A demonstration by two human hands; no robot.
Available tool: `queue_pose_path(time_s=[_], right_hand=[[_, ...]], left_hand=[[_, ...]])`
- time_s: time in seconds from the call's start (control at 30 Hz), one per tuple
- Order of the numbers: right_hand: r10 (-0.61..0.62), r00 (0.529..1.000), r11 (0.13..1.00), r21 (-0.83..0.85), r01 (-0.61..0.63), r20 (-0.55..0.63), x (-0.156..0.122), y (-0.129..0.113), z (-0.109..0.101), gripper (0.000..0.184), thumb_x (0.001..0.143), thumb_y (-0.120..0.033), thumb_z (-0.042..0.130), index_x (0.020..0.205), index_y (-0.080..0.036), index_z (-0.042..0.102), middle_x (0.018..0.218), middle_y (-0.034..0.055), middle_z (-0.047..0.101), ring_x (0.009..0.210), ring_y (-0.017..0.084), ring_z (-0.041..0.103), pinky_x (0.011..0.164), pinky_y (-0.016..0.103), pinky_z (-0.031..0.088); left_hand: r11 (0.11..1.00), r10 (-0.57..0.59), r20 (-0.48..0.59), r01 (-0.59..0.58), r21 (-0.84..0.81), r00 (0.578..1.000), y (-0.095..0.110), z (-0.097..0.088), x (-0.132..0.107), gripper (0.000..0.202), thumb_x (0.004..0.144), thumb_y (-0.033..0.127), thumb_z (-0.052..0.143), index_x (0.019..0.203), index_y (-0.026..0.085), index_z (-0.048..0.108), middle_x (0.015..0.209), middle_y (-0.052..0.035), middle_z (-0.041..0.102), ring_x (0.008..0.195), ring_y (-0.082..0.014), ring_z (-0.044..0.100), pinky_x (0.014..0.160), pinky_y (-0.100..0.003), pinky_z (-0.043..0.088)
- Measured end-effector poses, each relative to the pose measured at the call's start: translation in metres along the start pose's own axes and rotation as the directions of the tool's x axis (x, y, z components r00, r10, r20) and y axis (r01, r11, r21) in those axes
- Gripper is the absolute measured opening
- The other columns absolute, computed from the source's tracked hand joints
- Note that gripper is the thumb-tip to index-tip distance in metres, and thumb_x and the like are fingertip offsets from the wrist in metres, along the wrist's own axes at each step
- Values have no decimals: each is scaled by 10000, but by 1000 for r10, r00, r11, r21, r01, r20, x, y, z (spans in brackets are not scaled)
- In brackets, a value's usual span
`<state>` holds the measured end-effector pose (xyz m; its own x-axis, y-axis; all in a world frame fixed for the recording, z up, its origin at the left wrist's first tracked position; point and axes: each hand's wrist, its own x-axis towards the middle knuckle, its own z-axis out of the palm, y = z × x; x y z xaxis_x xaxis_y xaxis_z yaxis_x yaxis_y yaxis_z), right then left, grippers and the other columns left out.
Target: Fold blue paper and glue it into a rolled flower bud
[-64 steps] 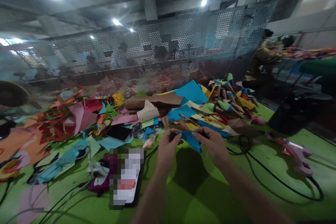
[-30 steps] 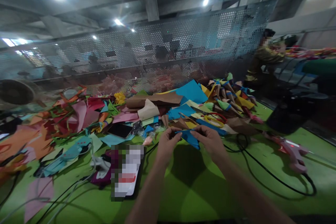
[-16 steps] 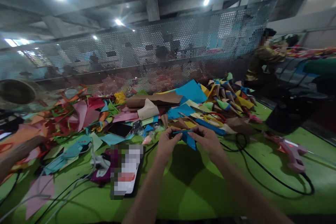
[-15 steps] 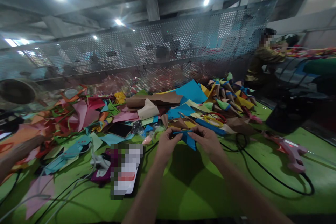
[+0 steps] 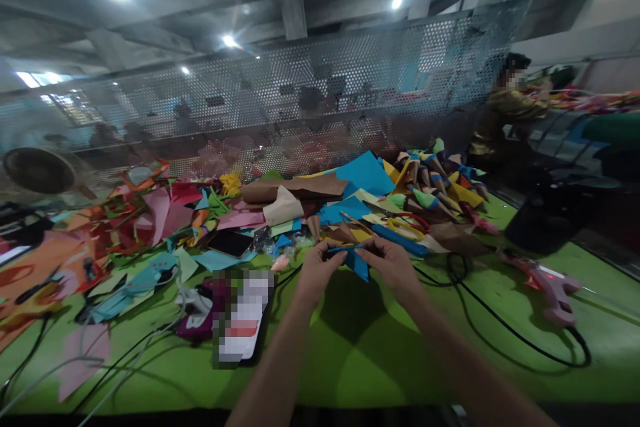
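A small piece of blue felt-like sheet (image 5: 358, 263) is pinched between my two hands above the green tabletop, its pointed end hanging down. My left hand (image 5: 320, 267) grips its left end, thumb against fingertips. On the other end, my right hand (image 5: 389, 261) is closed the same way. The upper edge looks folded or rolled over, though the fingers cover part of it. Just beyond my hands lie brown and yellow sheet pieces (image 5: 345, 232) and scissors with yellow handles (image 5: 407, 229).
A pink glue gun (image 5: 555, 290) with a black cord lies at right. Left are a phone (image 5: 245, 320), a purple power strip (image 5: 203, 313) and a turquoise glue gun (image 5: 135, 287). Brown cones (image 5: 425, 177) pile up behind. A person (image 5: 510, 107) sits beyond the perforated screen (image 5: 280, 100).
Another person's arm at the far left has gone out of view, uncovering an orange-yellow tool there. My hands keep their hold on the blue piece, and the view has shifted slightly.
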<state>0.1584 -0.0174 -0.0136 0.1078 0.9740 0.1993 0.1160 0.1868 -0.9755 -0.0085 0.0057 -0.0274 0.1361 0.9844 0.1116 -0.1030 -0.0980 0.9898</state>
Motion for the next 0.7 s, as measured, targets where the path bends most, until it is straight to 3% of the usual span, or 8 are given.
queue_pose_path(time_s=[0.33, 0.7], right_hand=[[19, 997, 1000, 3, -20, 75, 3, 7, 2, 295, 626, -450, 761, 703, -177, 680, 638, 6, 639, 602, 165, 552, 604, 302, 436], [-8, 999, 999, -38, 10, 49, 13, 28, -1, 297, 647, -456, 743, 724, -180, 665, 640, -3, 608, 601, 144, 511, 578, 282, 405]], left_hand=[[1000, 2, -48, -2, 5, 999, -6, -6, 7, 300, 614, 378, 808, 788, 159, 700, 671, 3, 661, 623, -125, 583, 622, -241, 464], [1000, -21, 38, 20, 23, 999, -21, -10, 6, 292, 604, 346, 825, 801, 153, 729, 696, -10, 696, 630, -147, 593, 623, -255, 456]])
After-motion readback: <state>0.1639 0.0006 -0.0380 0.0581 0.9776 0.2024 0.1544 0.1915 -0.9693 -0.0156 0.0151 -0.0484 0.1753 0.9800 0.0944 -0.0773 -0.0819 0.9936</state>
